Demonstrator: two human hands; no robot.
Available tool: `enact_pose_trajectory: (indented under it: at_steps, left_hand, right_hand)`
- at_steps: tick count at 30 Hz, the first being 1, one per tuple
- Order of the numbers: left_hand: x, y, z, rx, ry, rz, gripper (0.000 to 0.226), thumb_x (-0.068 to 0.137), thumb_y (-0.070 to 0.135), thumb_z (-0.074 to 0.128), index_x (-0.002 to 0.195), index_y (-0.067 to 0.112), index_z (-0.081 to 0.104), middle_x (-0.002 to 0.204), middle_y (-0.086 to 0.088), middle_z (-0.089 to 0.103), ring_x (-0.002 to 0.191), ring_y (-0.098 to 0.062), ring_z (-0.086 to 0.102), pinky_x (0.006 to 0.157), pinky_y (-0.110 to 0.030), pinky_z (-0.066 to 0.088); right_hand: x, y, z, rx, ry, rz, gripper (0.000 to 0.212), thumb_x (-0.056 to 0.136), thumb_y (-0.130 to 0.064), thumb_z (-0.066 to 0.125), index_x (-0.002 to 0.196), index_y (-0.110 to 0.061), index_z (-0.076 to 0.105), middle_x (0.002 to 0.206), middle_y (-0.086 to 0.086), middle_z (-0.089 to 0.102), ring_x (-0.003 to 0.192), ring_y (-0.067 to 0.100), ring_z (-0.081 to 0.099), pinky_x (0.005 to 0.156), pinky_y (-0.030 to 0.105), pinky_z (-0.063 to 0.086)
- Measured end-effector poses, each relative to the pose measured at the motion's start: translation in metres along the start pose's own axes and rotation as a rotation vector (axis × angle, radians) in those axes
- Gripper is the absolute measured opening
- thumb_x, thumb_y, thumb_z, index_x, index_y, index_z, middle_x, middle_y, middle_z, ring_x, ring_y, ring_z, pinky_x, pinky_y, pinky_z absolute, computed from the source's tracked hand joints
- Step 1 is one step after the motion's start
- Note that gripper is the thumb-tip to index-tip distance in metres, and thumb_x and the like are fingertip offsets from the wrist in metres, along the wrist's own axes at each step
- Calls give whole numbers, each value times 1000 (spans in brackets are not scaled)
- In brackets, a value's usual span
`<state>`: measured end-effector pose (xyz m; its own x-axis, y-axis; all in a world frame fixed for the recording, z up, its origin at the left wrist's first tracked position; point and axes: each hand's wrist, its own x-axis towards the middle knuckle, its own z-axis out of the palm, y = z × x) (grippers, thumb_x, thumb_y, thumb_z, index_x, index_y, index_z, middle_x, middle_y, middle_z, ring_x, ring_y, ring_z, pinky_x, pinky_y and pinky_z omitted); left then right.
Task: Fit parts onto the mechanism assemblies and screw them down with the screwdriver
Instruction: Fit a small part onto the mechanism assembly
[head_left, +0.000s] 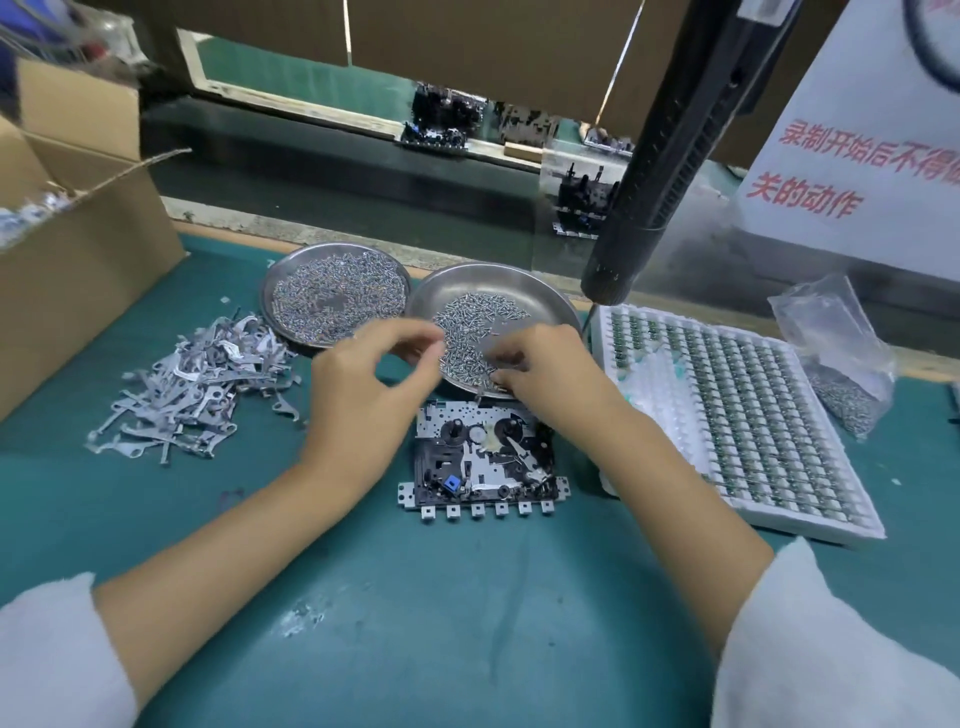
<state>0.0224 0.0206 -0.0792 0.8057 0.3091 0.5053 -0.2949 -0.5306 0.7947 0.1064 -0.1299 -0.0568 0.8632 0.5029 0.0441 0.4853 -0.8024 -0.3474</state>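
Head view, so you're looking down at the green table (467, 597) filling the lower frame, with a cardboard box (78, 291) at the left edge and a white tray of small parts (737, 415) at right. Dead centre sits the mechanism assembly (480, 457), with two steel dishes just above it; the nearer dish (550, 301) holds loose screws (467, 332). The screwdriver (670, 150) hangs at upper right, untouched. Left hand (363, 379) has its fingers curled toward a pinch over the dish, though I can't tell if there's a screw in there. Right hand (545, 364) is pinching at the screws. Risk-wise, I'd guess a tiny screw slips and drops into the assembly.
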Motion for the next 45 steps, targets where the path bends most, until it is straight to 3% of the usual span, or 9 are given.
enact_pose_trajectory:
  at_steps: [6, 11, 14, 19, 24, 29, 33, 37, 45]
  left_hand:
    - [-18, 5, 12, -12, -10, 54, 13, 78, 5, 75, 84, 17, 73, 81, 16, 67, 76, -2, 61, 80, -42, 49]
    - [-14, 2, 9, -140, -16, -80, 19, 79, 10, 74, 85, 28, 69, 80, 17, 69, 77, -1, 64, 80, -22, 49]
    - [-13, 2, 9, -165, -29, -114, 20, 79, 14, 74, 90, 30, 67, 81, 16, 69, 76, -2, 64, 84, -29, 50]
    - [-14, 4, 9, -108, -25, -64, 23, 80, 16, 74, 82, 38, 67, 86, 22, 68, 76, 0, 63, 85, -41, 49]
    - [-13, 1, 9, -154, -45, -99, 21, 81, 14, 73, 83, 35, 69, 85, 20, 69, 78, 2, 63, 77, -12, 44]
    - [-13, 2, 10, -198, -85, -110, 17, 79, 15, 76, 85, 30, 70, 83, 18, 70, 77, 0, 64, 80, -18, 47]
    - [-14, 2, 10, -192, -104, -103, 10, 77, 23, 76, 82, 30, 72, 77, 21, 69, 68, 3, 59, 75, -29, 45]
    - [-14, 5, 9, -233, -117, -98, 24, 75, 28, 77, 96, 34, 66, 81, 19, 72, 78, -4, 65, 87, -41, 49]
    - [-13, 6, 11, -265, -207, -70, 36, 72, 33, 74, 103, 38, 58, 80, 16, 73, 85, -3, 66, 98, -44, 44]
  right_hand:
    - [-3, 3, 9, 47, 157, 12, 20, 79, 8, 58, 90, 1, 73, 89, 16, 72, 86, 28, 65, 82, 39, 51]
    - [-6, 6, 8, 142, 203, 34, 22, 88, 0, 59, 105, -8, 71, 94, 6, 71, 79, 12, 59, 80, 20, 47]
    - [-9, 6, 7, 214, 251, 40, 24, 88, 0, 58, 109, -8, 69, 93, 4, 68, 78, 8, 54, 75, 12, 41]
    - [-6, 9, 5, 114, 173, 42, 25, 86, 0, 62, 109, -5, 69, 97, 10, 70, 88, 21, 63, 84, 27, 48]
    - [-7, 6, 9, 114, 228, 47, 24, 86, 1, 61, 108, -7, 69, 90, 8, 70, 82, 20, 63, 82, 33, 51]
    - [-11, 5, 5, 375, 333, 91, 25, 85, 3, 61, 104, -11, 70, 74, -12, 60, 68, -4, 54, 67, 1, 40]
    - [-24, 3, 1, 763, 352, 120, 25, 83, 4, 67, 94, -18, 69, 75, -7, 65, 70, 5, 62, 72, 16, 49]
    - [-49, -4, 5, 1184, 346, 103, 23, 79, 3, 70, 94, -14, 69, 75, -2, 71, 74, 10, 67, 70, 21, 54]
    - [-58, -10, 13, 1308, 303, 48, 24, 79, 10, 67, 98, -4, 65, 72, -1, 71, 69, 10, 68, 64, 17, 52]
